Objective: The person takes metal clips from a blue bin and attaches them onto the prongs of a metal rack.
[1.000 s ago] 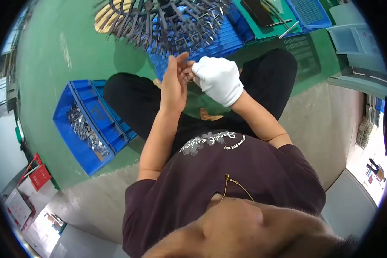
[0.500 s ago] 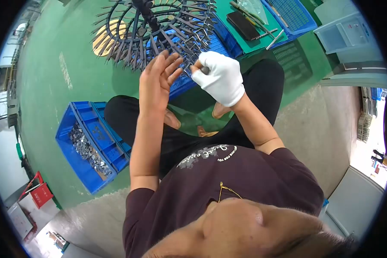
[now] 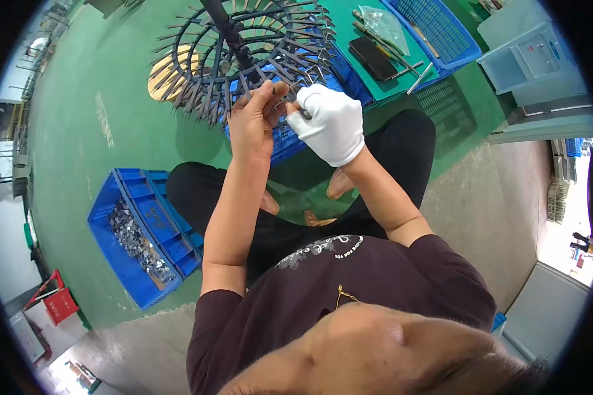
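A dark round rack [image 3: 244,49] with rings and many thin prongs stands in front of me. My bare left hand [image 3: 255,122] is at its near edge, thumb and fingers pinched together on something too small to make out. Close on its right is my right hand [image 3: 329,122] in a white glove with bare fingertips. Its fingers are curled at the rack's prongs, and what they hold is hidden. Under the rack is a blue crate [image 3: 286,143].
At left a blue bin [image 3: 135,240] holds small metal pieces beside a divided blue tray [image 3: 158,210]. A green-topped surface [image 3: 369,85] at upper right carries a dark case [image 3: 373,58], tools and a plastic bag, near a blue basket [image 3: 441,33]. A round wooden disc [image 3: 161,82] lies behind the rack.
My left hand has moved right, and its spread fingers have closed into a pinch. My gloved right hand has shifted slightly left. The view has moved a little.
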A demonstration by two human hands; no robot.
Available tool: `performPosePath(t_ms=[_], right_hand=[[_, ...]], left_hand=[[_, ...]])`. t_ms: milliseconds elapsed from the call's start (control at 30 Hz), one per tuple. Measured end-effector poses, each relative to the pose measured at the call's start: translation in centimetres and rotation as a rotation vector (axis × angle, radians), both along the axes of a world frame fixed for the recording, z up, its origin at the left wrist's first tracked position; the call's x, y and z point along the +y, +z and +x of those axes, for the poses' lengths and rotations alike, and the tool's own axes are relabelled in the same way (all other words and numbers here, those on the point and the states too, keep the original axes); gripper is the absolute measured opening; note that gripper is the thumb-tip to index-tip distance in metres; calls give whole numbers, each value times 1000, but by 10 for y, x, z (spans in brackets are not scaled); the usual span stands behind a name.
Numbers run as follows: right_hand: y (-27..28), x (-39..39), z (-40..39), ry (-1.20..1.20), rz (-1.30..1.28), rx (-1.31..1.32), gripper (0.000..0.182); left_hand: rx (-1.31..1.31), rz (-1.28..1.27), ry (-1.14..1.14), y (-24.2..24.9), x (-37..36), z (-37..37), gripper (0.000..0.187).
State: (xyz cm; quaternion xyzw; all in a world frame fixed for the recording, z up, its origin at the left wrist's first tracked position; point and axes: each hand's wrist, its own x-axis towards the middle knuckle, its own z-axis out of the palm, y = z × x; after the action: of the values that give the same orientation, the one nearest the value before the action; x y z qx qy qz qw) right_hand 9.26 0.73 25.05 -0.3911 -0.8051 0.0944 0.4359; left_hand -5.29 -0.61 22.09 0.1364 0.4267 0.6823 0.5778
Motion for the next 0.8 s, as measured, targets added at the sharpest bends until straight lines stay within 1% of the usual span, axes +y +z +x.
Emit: performPosePath(t_ms=[200,300,400,433,500,633,733,800], right_hand=[[2,3,-1,-12,26,-23,20],[2,5,-2,-33,39,-67,13],[2,5,-4,-30,37,-65,12],[2,4,-4,-26,38,-51,14],[3,4,-4,-19,41,-23,19],[4,0,1,-21,16,-32,17],[3,-4,4,-11,-12,-11,14],[5,-8,6,-1,-32,-30,11]], left_hand=[[-8,29,-1,0,2,0,7],[-2,40,-2,3,1,2,6],[0,46,-16,3,1,1,6],[-1,47,-24,3,2,0,7],[1,30,-40,2,2,-1,12],[-3,-40,-132,13,-5,-1,24],[74,-76,-173,13,-10,2,32],[103,-45,-183,13,-11,1,34]])
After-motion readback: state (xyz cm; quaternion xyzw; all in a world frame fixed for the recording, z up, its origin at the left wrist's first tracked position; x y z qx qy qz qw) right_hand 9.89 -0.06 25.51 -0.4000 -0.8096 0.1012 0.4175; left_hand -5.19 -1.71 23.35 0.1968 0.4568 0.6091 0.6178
